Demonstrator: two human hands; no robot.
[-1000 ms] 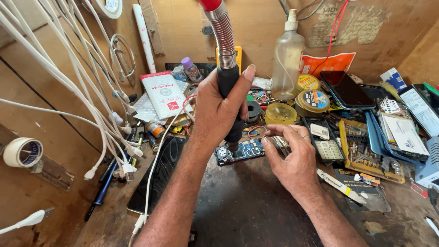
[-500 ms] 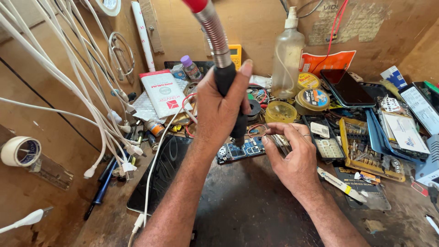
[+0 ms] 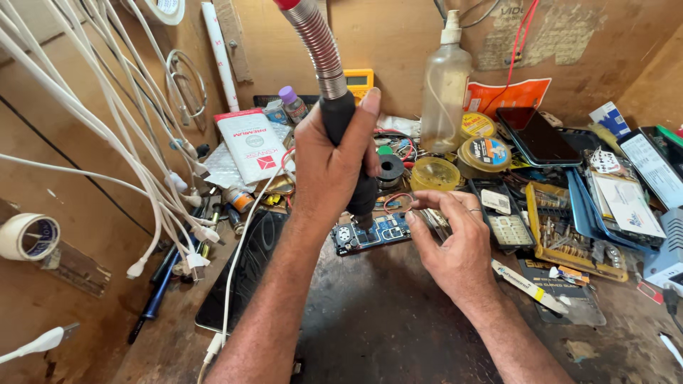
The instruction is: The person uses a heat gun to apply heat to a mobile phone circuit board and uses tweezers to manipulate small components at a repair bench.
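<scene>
White pouch left of left hand, orange card behind.

One head-worn camera looks steeply down, close over the workbench, facing its back wall.

The left hand covers most of the black handle, and its metal hose runs off the top edge. Below that grip, the tip is hidden. What the right hand pinches is too small to tell.
</scene>
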